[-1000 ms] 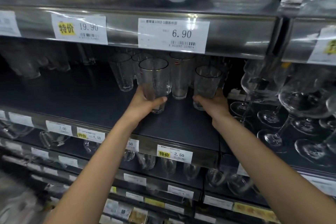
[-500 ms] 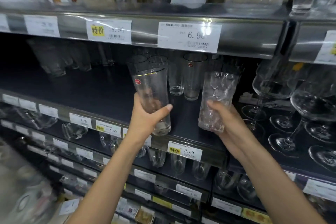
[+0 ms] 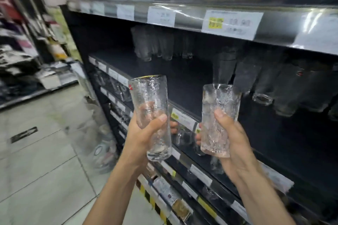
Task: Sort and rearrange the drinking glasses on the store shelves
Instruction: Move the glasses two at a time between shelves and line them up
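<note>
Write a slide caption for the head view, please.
Left hand holds a gold-rimmed glass, right hand a textured glass, before the shelf.

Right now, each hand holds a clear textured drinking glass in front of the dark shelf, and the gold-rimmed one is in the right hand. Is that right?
No. The head view shows the gold-rimmed clear textured glass in the left hand; the right hand holds the plain-rimmed clear textured glass. Both are indeed held in front of the dark shelf.
</note>
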`<state>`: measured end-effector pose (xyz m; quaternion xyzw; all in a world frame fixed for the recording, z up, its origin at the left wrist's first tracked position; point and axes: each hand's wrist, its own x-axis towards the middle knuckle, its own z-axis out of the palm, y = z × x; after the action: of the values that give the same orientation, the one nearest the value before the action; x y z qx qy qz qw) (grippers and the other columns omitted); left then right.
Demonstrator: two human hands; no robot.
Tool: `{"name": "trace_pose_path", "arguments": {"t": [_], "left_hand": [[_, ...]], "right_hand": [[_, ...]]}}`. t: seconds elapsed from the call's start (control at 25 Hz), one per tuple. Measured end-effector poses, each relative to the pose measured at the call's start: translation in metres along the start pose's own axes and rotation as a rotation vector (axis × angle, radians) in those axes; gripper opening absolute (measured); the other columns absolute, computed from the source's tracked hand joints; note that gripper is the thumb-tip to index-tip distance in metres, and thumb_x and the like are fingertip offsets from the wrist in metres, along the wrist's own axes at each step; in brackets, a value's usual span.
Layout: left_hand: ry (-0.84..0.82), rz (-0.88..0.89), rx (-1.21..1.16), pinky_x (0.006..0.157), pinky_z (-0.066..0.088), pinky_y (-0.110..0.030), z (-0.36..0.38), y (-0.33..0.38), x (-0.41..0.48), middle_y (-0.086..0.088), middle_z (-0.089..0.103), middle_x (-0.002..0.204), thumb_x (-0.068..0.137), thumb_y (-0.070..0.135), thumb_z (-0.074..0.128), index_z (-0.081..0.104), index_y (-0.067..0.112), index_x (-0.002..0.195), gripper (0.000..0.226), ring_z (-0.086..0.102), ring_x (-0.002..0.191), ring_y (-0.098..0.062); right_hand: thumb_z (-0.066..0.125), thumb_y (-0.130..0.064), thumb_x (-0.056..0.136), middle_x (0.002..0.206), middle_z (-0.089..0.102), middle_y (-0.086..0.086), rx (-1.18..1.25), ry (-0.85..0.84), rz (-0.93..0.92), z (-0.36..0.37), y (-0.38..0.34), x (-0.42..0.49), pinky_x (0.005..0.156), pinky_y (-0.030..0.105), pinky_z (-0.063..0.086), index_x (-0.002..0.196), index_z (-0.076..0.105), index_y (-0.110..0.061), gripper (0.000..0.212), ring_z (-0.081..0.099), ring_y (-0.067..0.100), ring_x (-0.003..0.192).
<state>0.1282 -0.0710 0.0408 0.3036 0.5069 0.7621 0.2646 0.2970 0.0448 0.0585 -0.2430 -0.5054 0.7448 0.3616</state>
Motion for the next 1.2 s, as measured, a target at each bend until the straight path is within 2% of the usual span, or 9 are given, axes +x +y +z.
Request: {"name": "trace_pose_path", "arguments": {"t": [0.24,0.32,0.44,0.56,0.64,0.76,0.92,1.08,1.2], "left_hand": [[0.260,-0.030,-0.011,0.062,0.060,-0.038,-0.090,0.019,-0.003,-0.017,0.073,0.102,0.066,0.039,0.082,0.059,0.017,0.124,0.067,0.073,0.072,-0.030],[0.327,-0.055,0.010,0.077,0.060,-0.049,-0.121,0.025,0.003,-0.017,0.071,0.114,0.063,0.049,0.083,0.057,0.018,0.130,0.079,0.072,0.093,-0.035],[0.381,-0.098,0.048,0.104,0.040,-0.067,-0.174,0.036,0.024,-0.026,0.053,0.140,0.054,0.061,0.087,0.045,0.014,0.144,0.110,0.053,0.124,-0.050],[0.349,-0.075,0.091,0.100,0.046,-0.064,-0.231,0.049,0.056,-0.028,0.056,0.135,0.060,0.056,0.086,0.047,0.009,0.142,0.102,0.060,0.115,-0.048],[0.338,-0.082,0.132,0.102,0.044,-0.065,-0.268,0.058,0.080,-0.027,0.051,0.142,0.056,0.060,0.087,0.047,0.015,0.143,0.105,0.053,0.124,-0.050],[0.278,-0.111,0.141,0.101,0.046,-0.064,-0.309,0.066,0.116,-0.020,0.056,0.139,0.050,0.064,0.089,0.047,0.022,0.143,0.110,0.055,0.125,-0.045],[0.225,-0.108,0.116,0.086,0.057,-0.048,-0.352,0.067,0.171,-0.009,0.066,0.130,0.050,0.063,0.090,0.053,0.039,0.131,0.092,0.070,0.107,-0.034],[0.198,-0.155,0.071,0.103,0.039,-0.070,-0.380,0.052,0.230,-0.018,0.056,0.141,0.052,0.064,0.090,0.056,0.039,0.130,0.089,0.048,0.128,-0.053],[0.151,-0.154,0.056,0.103,0.039,-0.070,-0.391,0.039,0.284,-0.015,0.058,0.139,0.051,0.067,0.089,0.057,0.048,0.125,0.082,0.052,0.125,-0.051]], "right_hand": [[0.082,-0.053,0.067,0.113,0.073,0.011,-0.012,-0.207,0.077,0.087,0.040,0.039,0.062,0.035,0.058,0.125,0.064,-0.029,0.065,0.071,0.025,0.073],[0.084,-0.059,0.061,0.116,0.073,0.007,-0.043,-0.238,0.121,0.118,0.056,0.052,0.065,0.035,0.059,0.123,0.064,-0.034,0.070,0.073,0.027,0.081],[0.087,-0.068,0.050,0.120,0.072,0.002,-0.094,-0.268,0.164,0.168,0.082,0.075,0.081,0.043,0.059,0.130,0.060,-0.034,0.091,0.072,0.028,0.101],[0.086,-0.069,0.051,0.122,0.071,0.005,-0.130,-0.271,0.190,0.227,0.108,0.105,0.085,0.047,0.057,0.133,0.059,-0.029,0.095,0.071,0.028,0.100],[0.086,-0.068,0.053,0.121,0.071,0.008,-0.117,-0.262,0.198,0.264,0.122,0.127,0.084,0.048,0.057,0.131,0.061,-0.026,0.092,0.070,0.029,0.097],[0.086,-0.068,0.053,0.128,0.067,0.009,-0.099,-0.231,0.184,0.306,0.142,0.154,0.100,0.055,0.050,0.132,0.061,-0.024,0.094,0.064,0.033,0.111],[0.085,-0.071,0.051,0.139,0.059,0.010,-0.129,-0.174,0.207,0.347,0.157,0.192,0.108,0.062,0.040,0.142,0.051,-0.022,0.109,0.054,0.040,0.128],[0.081,-0.067,0.060,0.110,0.074,0.006,-0.164,-0.147,0.182,0.366,0.161,0.240,0.088,0.049,0.056,0.127,0.065,-0.021,0.083,0.071,0.025,0.096],[0.080,-0.070,0.057,0.119,0.072,0.005,-0.165,-0.085,0.173,0.373,0.169,0.287,0.099,0.058,0.049,0.127,0.066,-0.025,0.084,0.068,0.031,0.107]]}}
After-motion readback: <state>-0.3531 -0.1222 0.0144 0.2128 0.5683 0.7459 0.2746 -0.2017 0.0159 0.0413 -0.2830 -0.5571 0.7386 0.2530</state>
